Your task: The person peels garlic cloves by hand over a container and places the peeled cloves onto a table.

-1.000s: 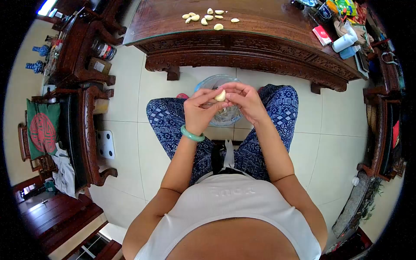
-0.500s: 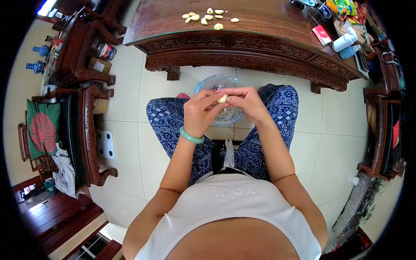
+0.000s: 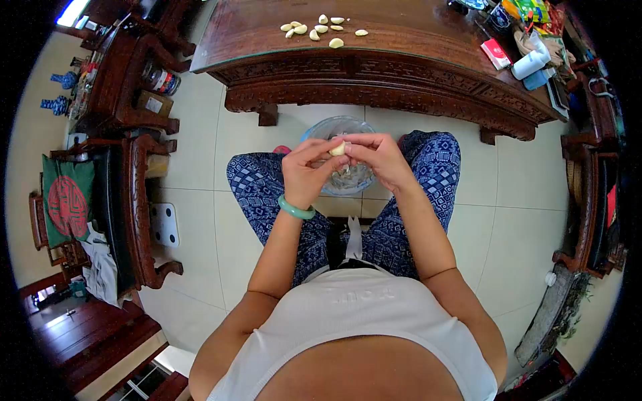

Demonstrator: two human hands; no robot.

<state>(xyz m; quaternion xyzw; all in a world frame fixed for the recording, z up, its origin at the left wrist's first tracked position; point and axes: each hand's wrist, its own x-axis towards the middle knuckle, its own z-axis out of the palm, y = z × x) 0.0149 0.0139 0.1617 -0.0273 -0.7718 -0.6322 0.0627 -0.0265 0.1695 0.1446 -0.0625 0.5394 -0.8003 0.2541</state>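
Note:
A pale garlic clove [image 3: 338,150] is pinched between the fingertips of both hands. My left hand [image 3: 305,171], with a green bangle at its wrist, grips the clove from the left. From the right, my right hand [image 3: 380,160] has its thumb and fingers closed on the same clove. Below the hands, a clear bin [image 3: 366,182] with a blue rim stands on the floor between my legs, with scraps inside it. Several peeled cloves [image 3: 314,35] lie on the wooden table [image 3: 401,41] beyond the hands.
At the table's right end are a white bottle [image 3: 529,65], a red and white box [image 3: 495,54] and colourful packets [image 3: 535,11]. A carved wooden chair [image 3: 137,220] stands at the left, with a white scale [image 3: 164,224] on the floor beside it.
The clove has turned and shifted slightly between the fingertips. Both hands remain over the bin, with only small finger movements.

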